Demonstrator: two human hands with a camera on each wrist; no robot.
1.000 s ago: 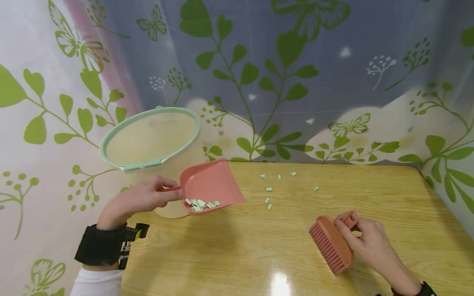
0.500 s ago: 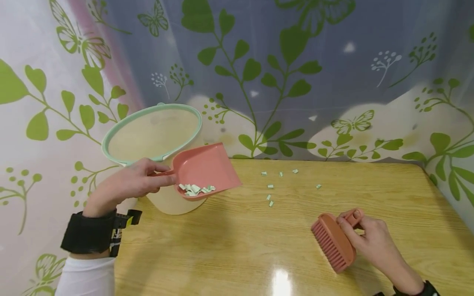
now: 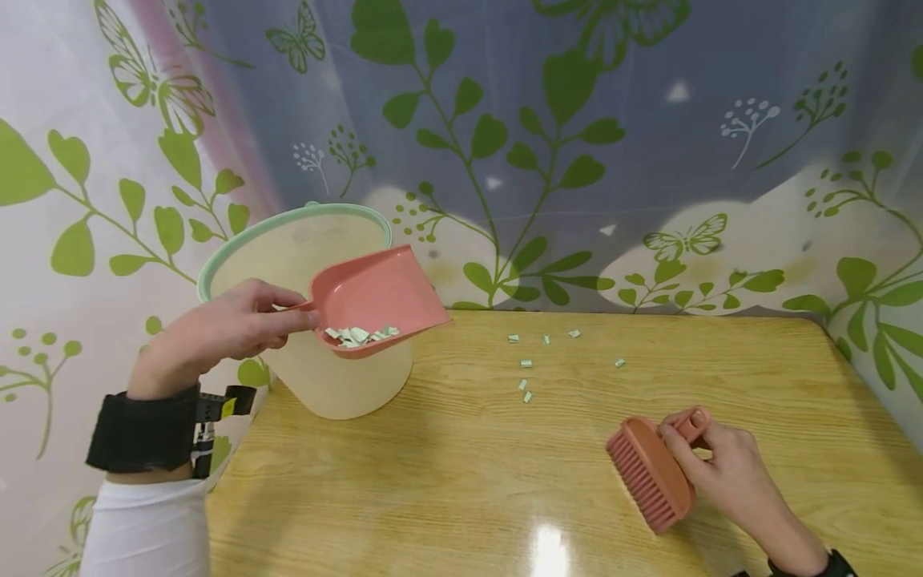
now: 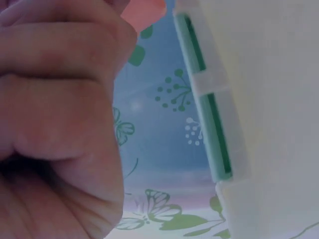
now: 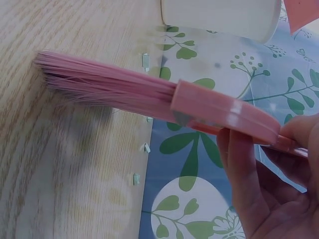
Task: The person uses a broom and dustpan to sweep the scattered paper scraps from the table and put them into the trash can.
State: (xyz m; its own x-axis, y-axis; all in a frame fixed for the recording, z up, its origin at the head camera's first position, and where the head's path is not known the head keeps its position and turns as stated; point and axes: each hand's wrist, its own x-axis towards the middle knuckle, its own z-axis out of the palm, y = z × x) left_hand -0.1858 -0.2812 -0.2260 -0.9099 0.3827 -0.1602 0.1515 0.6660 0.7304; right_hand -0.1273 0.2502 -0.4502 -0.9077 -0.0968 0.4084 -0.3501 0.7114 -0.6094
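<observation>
My left hand grips the handle of a pink dustpan, raised in front of the bin's upper right side. Small pale green paper scraps lie heaped along the pan's near, handle-side corner. Behind it stands a translucent cream bin with a mint green rim; the pan and hand hide part of that rim. At the right, my right hand holds a pink brush by its handle. In the right wrist view the bristles point toward the wooden table; whether they touch it I cannot tell.
Several loose paper scraps are scattered on the wooden table toward its back edge, between the bin and the brush. A curtain printed with leaves and butterflies hangs behind and at both sides.
My left hand has lifted the dustpan up and to the left, from beside the bin's lower part to near its rim, scraps still inside. The right hand and brush have barely moved.
</observation>
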